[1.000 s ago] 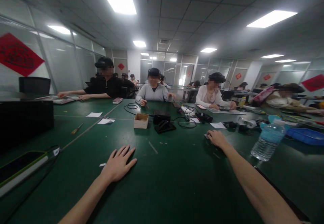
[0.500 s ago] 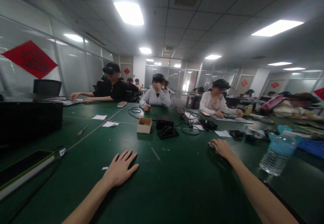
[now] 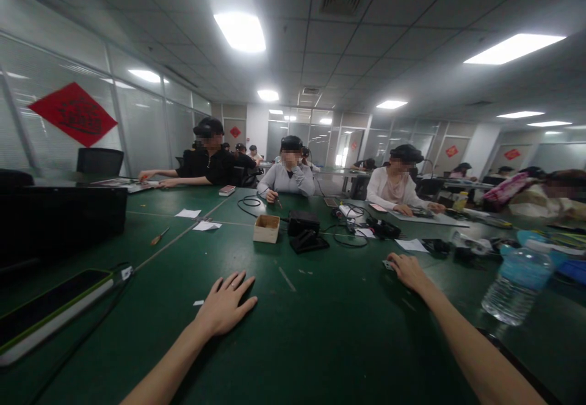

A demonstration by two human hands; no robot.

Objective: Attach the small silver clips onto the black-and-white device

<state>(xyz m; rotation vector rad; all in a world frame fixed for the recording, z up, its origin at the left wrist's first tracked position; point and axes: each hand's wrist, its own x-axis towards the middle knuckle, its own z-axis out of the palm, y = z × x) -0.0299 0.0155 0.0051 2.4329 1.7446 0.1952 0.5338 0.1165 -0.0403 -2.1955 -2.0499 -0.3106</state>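
My left hand (image 3: 227, 304) lies flat on the green table (image 3: 315, 338), fingers spread, holding nothing. A small white scrap (image 3: 198, 302) is just left of it. Farther right, my right hand (image 3: 409, 271) rests on the table with its fingers bent over a small flat silvery piece (image 3: 387, 265). Only the left end of that piece shows beyond the fingertips, so its kind is unclear. Between and beyond my hands stand a small open cardboard box (image 3: 266, 229) and a black stand-like device (image 3: 308, 241).
A water bottle (image 3: 517, 283) stands right of my right forearm. At left are a black monitor-like panel (image 3: 64, 225), a green-edged phone (image 3: 59, 304) on a white bar, and a brush-like tool (image 3: 160, 236). Cables (image 3: 350, 237) and paper slips (image 3: 412, 245) lie ahead. Several people sit across the table.
The whole view has turned slightly left, so everything sits a little farther right. Both my hands keep their places on the table.
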